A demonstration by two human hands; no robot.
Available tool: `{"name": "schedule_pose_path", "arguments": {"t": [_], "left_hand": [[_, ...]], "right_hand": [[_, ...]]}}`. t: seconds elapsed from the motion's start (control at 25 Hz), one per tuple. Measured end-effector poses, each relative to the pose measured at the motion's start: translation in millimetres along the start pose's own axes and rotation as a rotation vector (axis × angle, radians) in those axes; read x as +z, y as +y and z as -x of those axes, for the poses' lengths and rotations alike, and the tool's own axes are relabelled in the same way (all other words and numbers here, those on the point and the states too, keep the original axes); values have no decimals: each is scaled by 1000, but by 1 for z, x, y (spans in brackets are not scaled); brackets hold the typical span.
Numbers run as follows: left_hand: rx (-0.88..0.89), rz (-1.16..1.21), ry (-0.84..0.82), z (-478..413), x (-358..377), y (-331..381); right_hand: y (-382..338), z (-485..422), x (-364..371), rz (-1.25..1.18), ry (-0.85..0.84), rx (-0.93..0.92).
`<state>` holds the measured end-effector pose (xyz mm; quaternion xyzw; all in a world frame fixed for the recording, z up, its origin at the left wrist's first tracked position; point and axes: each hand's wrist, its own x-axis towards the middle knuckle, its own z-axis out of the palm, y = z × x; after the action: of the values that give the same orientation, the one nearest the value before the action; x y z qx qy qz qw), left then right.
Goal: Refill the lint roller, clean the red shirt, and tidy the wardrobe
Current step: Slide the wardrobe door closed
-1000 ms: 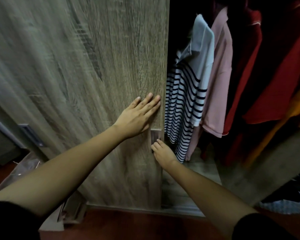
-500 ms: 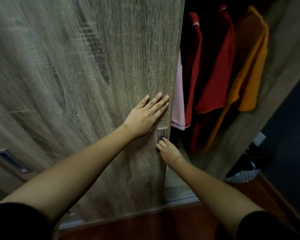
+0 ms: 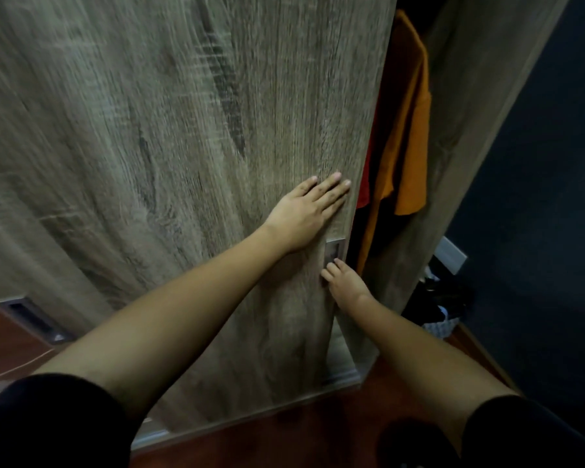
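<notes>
Door: the sliding door (image 3: 183, 130) covers most of the wardrobe front — no way through it.
Opening: a narrow slot between the door edge and the side panel (image 3: 470, 113).
In the slot: an orange shirt (image 3: 402, 146) hangs across it, with a sliver of red shirt (image 3: 363, 194) at the door edge.
Floor, right: a basket (image 3: 443, 324) stands by the panel.

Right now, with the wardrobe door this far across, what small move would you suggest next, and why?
Probably slide the door right to the side panel: a gap there shows the orange shirt and a red sliver. The left hand lies flat on the door; the right hand touches its recessed handle.
</notes>
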<state>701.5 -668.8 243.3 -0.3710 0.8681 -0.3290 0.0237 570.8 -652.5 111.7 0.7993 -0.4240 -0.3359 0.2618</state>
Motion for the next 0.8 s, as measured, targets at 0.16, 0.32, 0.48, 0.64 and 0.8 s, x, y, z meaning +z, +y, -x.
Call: {"name": "schedule_pose_path", "arguments": {"t": [0.16,0.32,0.48,0.64,0.8], "left_hand": [[1,23,-8,-51,-12,29],[2,14,-18,-92,-20,53],[-34,35,-51,-123,-27,76],[-50,19,-57,-145,-29,90],[-47,25,-77,-163,-33,98]], "right_hand": [[41,17,44,-5,-2,-14],[73,29,82,11,-20,-26],[95,38,111,29,-14,-40],[108,40,134,18,3,-22],[120,41,150,13,-6,-12]]}}
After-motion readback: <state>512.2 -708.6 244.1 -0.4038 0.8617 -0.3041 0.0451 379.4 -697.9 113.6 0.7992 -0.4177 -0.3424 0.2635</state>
